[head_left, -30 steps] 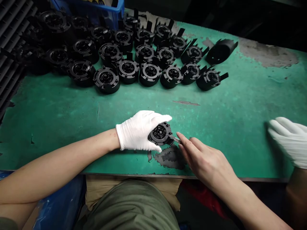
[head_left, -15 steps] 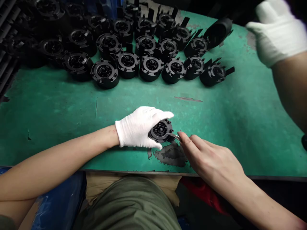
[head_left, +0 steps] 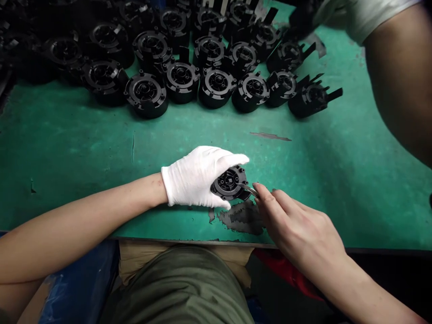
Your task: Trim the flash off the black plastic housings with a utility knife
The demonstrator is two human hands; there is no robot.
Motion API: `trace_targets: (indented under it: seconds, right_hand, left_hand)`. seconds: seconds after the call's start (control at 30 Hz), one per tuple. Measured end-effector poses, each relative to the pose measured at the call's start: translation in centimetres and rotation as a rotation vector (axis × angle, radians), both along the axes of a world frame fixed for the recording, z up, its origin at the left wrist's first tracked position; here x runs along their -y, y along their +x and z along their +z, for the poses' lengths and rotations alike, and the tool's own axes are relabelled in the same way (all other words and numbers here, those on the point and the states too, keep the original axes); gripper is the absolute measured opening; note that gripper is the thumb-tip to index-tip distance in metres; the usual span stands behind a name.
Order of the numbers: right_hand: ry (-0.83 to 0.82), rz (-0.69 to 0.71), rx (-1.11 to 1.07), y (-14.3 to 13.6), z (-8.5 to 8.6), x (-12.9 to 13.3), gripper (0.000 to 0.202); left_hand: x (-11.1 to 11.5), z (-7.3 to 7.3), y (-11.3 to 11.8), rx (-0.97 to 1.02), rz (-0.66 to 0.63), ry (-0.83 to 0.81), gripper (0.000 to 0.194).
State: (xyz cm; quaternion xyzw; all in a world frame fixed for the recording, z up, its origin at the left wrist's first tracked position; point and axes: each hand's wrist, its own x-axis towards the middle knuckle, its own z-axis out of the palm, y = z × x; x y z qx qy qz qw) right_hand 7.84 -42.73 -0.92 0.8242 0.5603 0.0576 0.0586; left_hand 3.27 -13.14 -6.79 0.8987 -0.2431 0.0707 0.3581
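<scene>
My left hand [head_left: 195, 177], in a white glove, wraps round the side of a round black plastic housing [head_left: 230, 183]. Its thumb and fingers curve about the rim, and the ribbed, ring-shaped face points up. From the right, my bare right hand [head_left: 299, 220] pinches a slim, pointed metal tool [head_left: 249, 190], which looks like a small blade. The tip lies at the right edge of the housing's face; whether it touches is hard to tell. Most of the tool's handle is hidden in my fingers.
Several similar black housings [head_left: 218, 85] stand in rows across the back of the green table [head_left: 101, 139]. A co-worker's gloved hand [head_left: 351, 20], blurred, reaches in at upper right beside a dark object. A worn dark patch [head_left: 241, 218] lies near the front edge.
The co-worker's gloved hand has moved left to the large black part at the back right, which has shifted and blurred. My hands, housing and tool keep nearly the same pose; the view has shifted slightly.
</scene>
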Motion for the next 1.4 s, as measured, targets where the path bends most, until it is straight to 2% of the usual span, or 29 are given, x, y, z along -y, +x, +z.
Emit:
trace_targets:
  seconds: [0.3, 0.9, 0.97, 1.07, 1.27, 1.4]
  right_hand:
    - [-0.026, 0.075, -0.04, 1.2, 0.7, -0.2, 0.045]
    - [-0.137, 0.398, -0.016, 5.7, 2.0, -0.9, 0.058]
    - [-0.129, 0.403, -0.037, 6.1, 2.0, -1.0, 0.062]
    - [-0.107, 0.403, -0.037, 6.0, 1.8, -1.1, 0.055]
    - [-0.119, 0.277, 0.034, 3.5, 1.9, -1.0, 0.051]
    - [-0.142, 0.321, 0.044, 3.6, 1.8, -1.0, 0.052]
  left_hand:
    - [-0.1, -0.2, 0.2, -0.006, -0.021, -0.011, 0.1]
    - [-0.1, -0.2, 0.4, -0.015, -0.031, 0.004, 0.102]
    - [-0.2, -0.3, 0.4, -0.011, -0.034, -0.003, 0.103]
    - [-0.2, -0.3, 0.5, 0.0, -0.043, -0.01, 0.105]
    - [-0.1, 0.0, 0.4, -0.024, -0.042, -0.013, 0.102]
    - [-0.1, -0.3, 0.5, -0.005, -0.034, -0.024, 0.105]
